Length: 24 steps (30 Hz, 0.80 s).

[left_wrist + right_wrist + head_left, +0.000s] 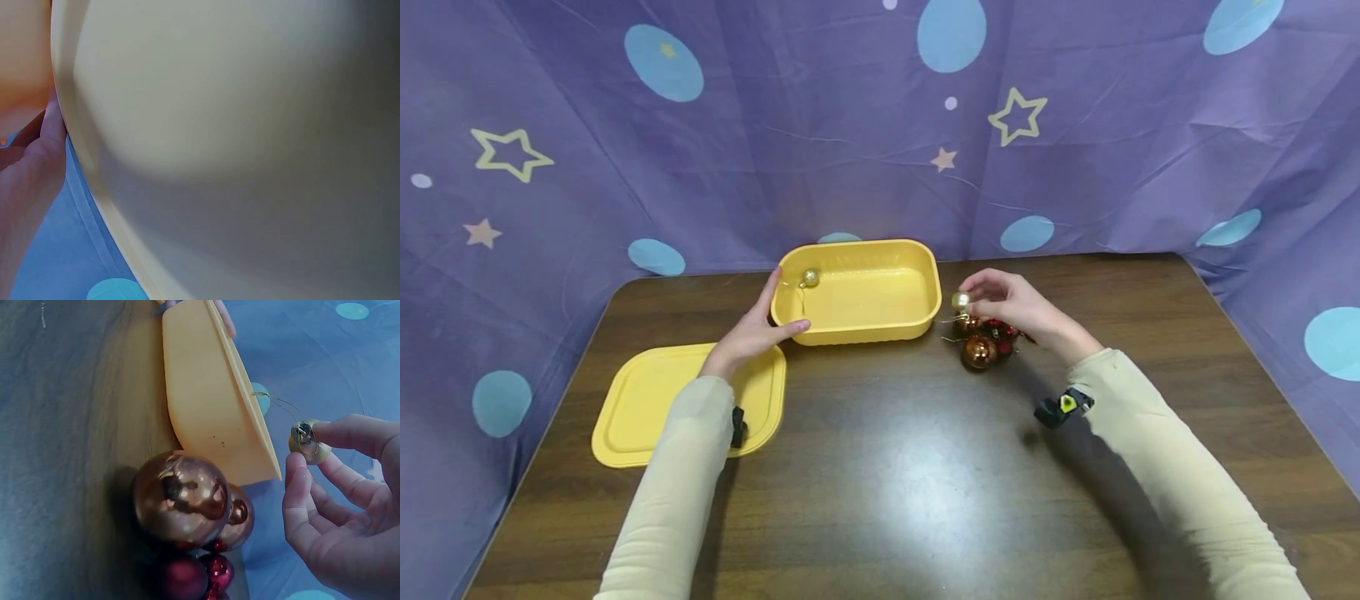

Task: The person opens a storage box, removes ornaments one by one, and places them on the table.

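My right hand [1011, 302] pinches a small gold bauble [960, 302] between thumb and fingers, above a cluster of other baubles. In the right wrist view the thin loop of this gold bauble [310, 445] hangs off its cap. Below the hand lie a large copper bauble [980, 352], a smaller copper one [240, 519] and several red baubles [187, 578]. My left hand [756, 332] holds the left end of a yellow container [865, 335], thumb at the front rim and fingers along the left wall. Another small gold bauble [810, 277] rests inside it, near the left end.
A yellow lid [647, 392] lies flat on the left of the wooden table [880, 500], partly under my left forearm. It fills most of the left wrist view. Behind the table hangs a purple curtain [820, 150] with stars and ovals.
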### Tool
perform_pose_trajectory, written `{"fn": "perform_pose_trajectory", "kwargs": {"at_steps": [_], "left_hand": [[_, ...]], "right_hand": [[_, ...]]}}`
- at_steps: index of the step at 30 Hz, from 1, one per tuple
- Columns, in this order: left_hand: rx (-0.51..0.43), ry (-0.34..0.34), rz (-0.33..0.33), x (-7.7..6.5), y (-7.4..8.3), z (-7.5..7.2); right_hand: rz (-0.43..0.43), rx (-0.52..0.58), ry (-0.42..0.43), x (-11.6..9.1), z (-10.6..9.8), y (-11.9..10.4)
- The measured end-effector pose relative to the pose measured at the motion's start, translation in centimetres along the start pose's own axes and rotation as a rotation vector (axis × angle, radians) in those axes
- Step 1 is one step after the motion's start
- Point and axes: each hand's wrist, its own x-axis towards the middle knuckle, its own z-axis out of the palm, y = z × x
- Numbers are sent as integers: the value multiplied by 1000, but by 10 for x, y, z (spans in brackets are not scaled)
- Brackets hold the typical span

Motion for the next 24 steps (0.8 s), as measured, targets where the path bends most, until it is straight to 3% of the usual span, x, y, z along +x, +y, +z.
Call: {"fn": "perform_pose_trajectory", "kwargs": {"at_steps": [7, 16, 24], "left_hand": [[-38, -23, -16, -9, 22, -1], [-14, 5, 25, 3, -7, 0], [-9, 9, 32, 3, -7, 1]], "right_hand": [[17, -32, 66, -20, -11, 11], [56, -5, 125, -43, -23, 26], [54, 13, 129, -60, -32, 37]]}}
